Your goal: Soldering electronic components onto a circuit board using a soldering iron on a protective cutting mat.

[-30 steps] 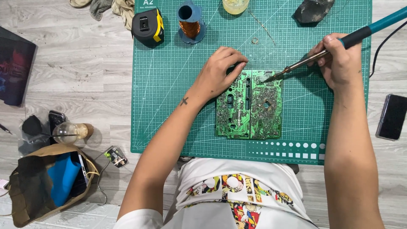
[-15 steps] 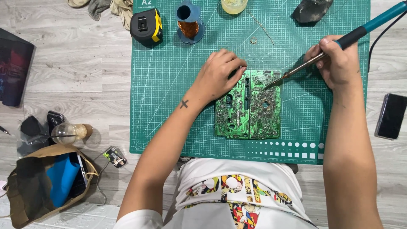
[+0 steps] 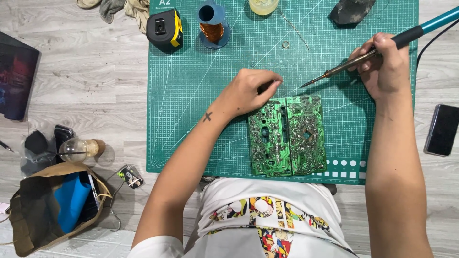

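Left hand (image 3: 251, 91) on green cutting mat (image 3: 191, 95) over grey plank floor (image 3: 86, 86)

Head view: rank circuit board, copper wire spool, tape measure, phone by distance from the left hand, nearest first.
From the left hand:
1. Circuit board, green, directly under the fingers on the cutting mat.
2. Copper wire spool, on a blue stand at the mat's top edge.
3. Tape measure, black and yellow, at the mat's top left corner.
4. Phone, dark, off the mat on the floor at far right.
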